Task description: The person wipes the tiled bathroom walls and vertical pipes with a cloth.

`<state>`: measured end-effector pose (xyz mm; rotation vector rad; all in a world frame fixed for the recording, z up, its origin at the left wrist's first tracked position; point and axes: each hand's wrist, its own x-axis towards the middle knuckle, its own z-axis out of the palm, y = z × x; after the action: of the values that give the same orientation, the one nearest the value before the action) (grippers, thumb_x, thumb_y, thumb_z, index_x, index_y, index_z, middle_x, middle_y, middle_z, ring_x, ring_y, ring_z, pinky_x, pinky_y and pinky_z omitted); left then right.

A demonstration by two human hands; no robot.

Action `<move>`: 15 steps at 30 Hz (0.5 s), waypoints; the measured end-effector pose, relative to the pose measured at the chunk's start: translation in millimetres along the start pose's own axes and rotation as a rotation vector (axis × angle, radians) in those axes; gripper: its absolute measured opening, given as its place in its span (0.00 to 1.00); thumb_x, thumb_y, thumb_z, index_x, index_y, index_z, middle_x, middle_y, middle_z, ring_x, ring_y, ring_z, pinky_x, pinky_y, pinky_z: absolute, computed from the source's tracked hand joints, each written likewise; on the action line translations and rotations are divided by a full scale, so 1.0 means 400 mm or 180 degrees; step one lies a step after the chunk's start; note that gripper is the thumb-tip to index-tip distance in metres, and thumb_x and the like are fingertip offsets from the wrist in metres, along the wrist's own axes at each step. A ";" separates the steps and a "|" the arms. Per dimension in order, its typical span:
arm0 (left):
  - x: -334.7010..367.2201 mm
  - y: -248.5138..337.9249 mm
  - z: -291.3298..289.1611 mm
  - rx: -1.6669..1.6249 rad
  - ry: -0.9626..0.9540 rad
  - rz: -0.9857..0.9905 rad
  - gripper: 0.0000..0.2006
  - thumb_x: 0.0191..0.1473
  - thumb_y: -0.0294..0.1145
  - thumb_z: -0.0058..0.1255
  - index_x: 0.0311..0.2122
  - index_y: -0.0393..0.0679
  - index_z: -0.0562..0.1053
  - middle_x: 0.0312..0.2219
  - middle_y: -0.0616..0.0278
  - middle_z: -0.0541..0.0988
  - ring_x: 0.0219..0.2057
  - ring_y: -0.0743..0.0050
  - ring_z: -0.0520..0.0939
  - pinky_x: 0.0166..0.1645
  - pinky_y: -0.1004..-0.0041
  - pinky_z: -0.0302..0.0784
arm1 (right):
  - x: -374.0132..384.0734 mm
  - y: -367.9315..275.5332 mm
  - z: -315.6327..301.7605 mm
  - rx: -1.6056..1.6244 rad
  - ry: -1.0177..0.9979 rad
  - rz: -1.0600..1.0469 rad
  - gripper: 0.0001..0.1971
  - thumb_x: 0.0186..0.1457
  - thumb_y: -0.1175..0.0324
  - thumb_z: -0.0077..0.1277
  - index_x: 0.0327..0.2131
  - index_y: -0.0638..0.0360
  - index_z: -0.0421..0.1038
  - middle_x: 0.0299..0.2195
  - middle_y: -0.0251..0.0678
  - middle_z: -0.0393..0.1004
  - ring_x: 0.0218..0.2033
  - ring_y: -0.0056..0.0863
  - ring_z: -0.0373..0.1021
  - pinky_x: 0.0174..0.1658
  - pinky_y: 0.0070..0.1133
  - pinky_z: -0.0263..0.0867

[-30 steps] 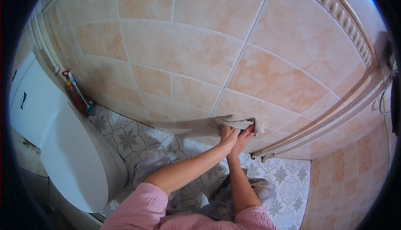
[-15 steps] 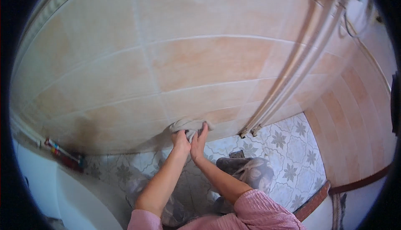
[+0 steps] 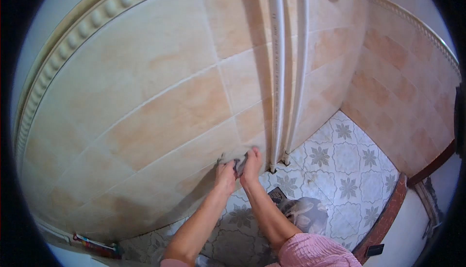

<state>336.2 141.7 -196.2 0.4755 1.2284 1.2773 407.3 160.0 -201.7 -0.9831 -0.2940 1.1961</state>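
Observation:
Both my hands press a small grey cloth [image 3: 238, 163] flat against the peach tiled wall [image 3: 160, 121], low down near the floor. My left hand [image 3: 225, 174] lies on the cloth's left part and my right hand [image 3: 252, 163] on its right part, fingers pointing up the wall. Most of the cloth is hidden under the hands. Two white vertical pipes [image 3: 277, 73] run down the wall just right of my right hand.
A patterned tile floor [image 3: 340, 155] spreads at the lower right. A beaded trim [image 3: 73, 39] caps the tiles. A dark door threshold [image 3: 388, 218] lies at the right, and a red-handled item [image 3: 94, 245] lies at the lower left. A foot in a sandal [image 3: 301, 208] shows below.
The view has swung right and upward; the toilet has left the picture. My hands with the cloth now sit right beside the foot of the pipes.

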 end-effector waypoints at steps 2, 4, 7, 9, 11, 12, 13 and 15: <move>-0.050 0.095 0.093 0.0432 -0.0378 0.0243 0.11 0.55 0.30 0.45 0.42 0.39 0.71 0.34 0.63 0.75 0.34 0.72 0.77 0.38 0.73 0.75 | 0.007 -0.115 0.023 -0.0190 0.0019 -0.0799 0.20 0.53 0.72 0.42 0.50 0.67 0.63 0.43 0.37 0.68 0.45 0.24 0.64 0.50 0.22 0.59; -0.074 0.162 0.179 0.0251 -0.0867 0.1142 0.12 0.55 0.32 0.47 0.42 0.36 0.72 0.33 0.66 0.76 0.32 0.77 0.75 0.36 0.74 0.73 | 0.014 -0.226 0.051 -0.0408 -0.0233 -0.1860 0.24 0.53 0.74 0.42 0.55 0.67 0.58 0.49 0.40 0.66 0.50 0.27 0.62 0.54 0.23 0.56; -0.136 0.288 0.343 0.1578 -0.0482 0.3004 0.10 0.51 0.28 0.51 0.35 0.31 0.73 0.33 0.52 0.80 0.36 0.72 0.79 0.40 0.70 0.72 | 0.018 -0.376 0.081 -0.0513 -0.0303 -0.2557 0.24 0.53 0.76 0.44 0.55 0.68 0.57 0.49 0.41 0.66 0.50 0.28 0.63 0.53 0.22 0.57; -0.150 0.331 0.402 0.1818 -0.0296 0.3538 0.13 0.49 0.25 0.50 0.41 0.33 0.70 0.35 0.49 0.76 0.39 0.58 0.78 0.44 0.66 0.71 | 0.000 -0.405 0.112 -0.0679 -0.0164 -0.3028 0.25 0.53 0.75 0.46 0.56 0.68 0.56 0.50 0.42 0.65 0.51 0.29 0.62 0.54 0.23 0.57; -0.150 0.337 0.434 0.2362 -0.0178 0.4234 0.19 0.46 0.23 0.49 0.46 0.33 0.66 0.41 0.46 0.72 0.44 0.48 0.74 0.47 0.63 0.70 | 0.025 -0.405 0.107 -0.0902 0.0197 -0.3498 0.26 0.52 0.75 0.47 0.55 0.66 0.56 0.50 0.45 0.64 0.52 0.36 0.61 0.54 0.26 0.57; -0.149 0.337 0.444 0.2771 -0.0123 0.4558 0.22 0.45 0.23 0.49 0.48 0.34 0.64 0.44 0.45 0.69 0.46 0.45 0.71 0.48 0.61 0.69 | 0.040 -0.399 0.104 -0.1141 0.0545 -0.3962 0.26 0.51 0.75 0.47 0.55 0.65 0.57 0.50 0.47 0.62 0.53 0.42 0.60 0.54 0.29 0.56; -0.114 0.326 0.447 0.3194 -0.0197 0.4868 0.23 0.44 0.21 0.48 0.49 0.33 0.64 0.48 0.44 0.65 0.48 0.44 0.69 0.50 0.61 0.69 | 0.069 -0.369 0.100 -0.0719 0.0270 -0.3687 0.26 0.51 0.74 0.49 0.55 0.65 0.57 0.51 0.47 0.62 0.53 0.44 0.59 0.55 0.31 0.55; -0.063 0.280 0.440 0.3861 0.0058 0.5346 0.24 0.45 0.22 0.46 0.51 0.34 0.63 0.49 0.42 0.65 0.49 0.44 0.69 0.51 0.61 0.68 | 0.107 -0.306 0.058 -0.0908 0.0151 -0.3274 0.26 0.51 0.73 0.50 0.54 0.65 0.57 0.52 0.47 0.61 0.54 0.43 0.59 0.56 0.30 0.54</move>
<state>443.6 212.7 -30.2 2.7768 1.4658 1.5693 487.0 204.9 -107.0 -0.9046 -0.8279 0.1907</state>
